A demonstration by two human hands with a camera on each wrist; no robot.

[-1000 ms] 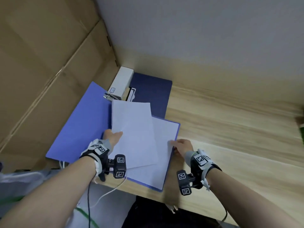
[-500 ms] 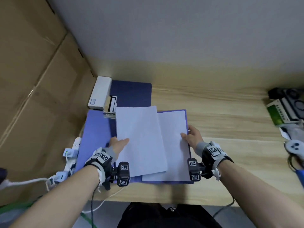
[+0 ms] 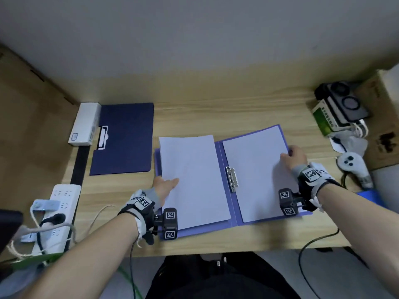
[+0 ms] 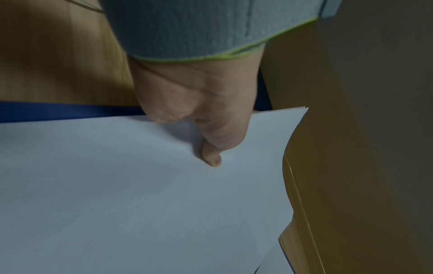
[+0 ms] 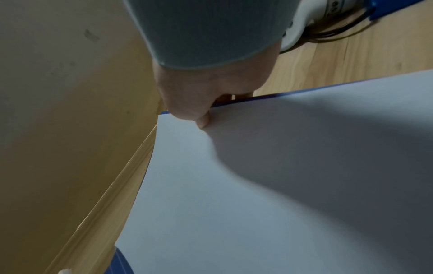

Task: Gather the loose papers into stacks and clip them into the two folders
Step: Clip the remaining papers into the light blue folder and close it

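A light blue folder [image 3: 220, 156] lies open and flat mid-table, its metal clip [image 3: 232, 179] bare at the spine. One white paper stack [image 3: 194, 180] covers its left half and another [image 3: 254, 173] its right half. My left hand [image 3: 166, 185] pinches the left stack at the folder's left edge. Its thumb [image 4: 211, 157] lies on the paper and its fingers are hidden beneath. My right hand [image 3: 291, 157] pinches the right stack together with the folder's right edge, thumb [image 5: 202, 120] on top. A dark navy folder [image 3: 123, 139] lies closed at the back left.
A white box [image 3: 85, 124] stands beside the navy folder by the cardboard wall. A power strip [image 3: 60, 212] with cables sits at the front left. At the right are a green box [image 3: 321, 119], a black device [image 3: 347, 104] and a white controller [image 3: 352, 165].
The open folder with its papers has come from the left wall to mid-table and now lies flat. My hands have spread apart, and the overlapping stacks now lie separately on either side of the spine.
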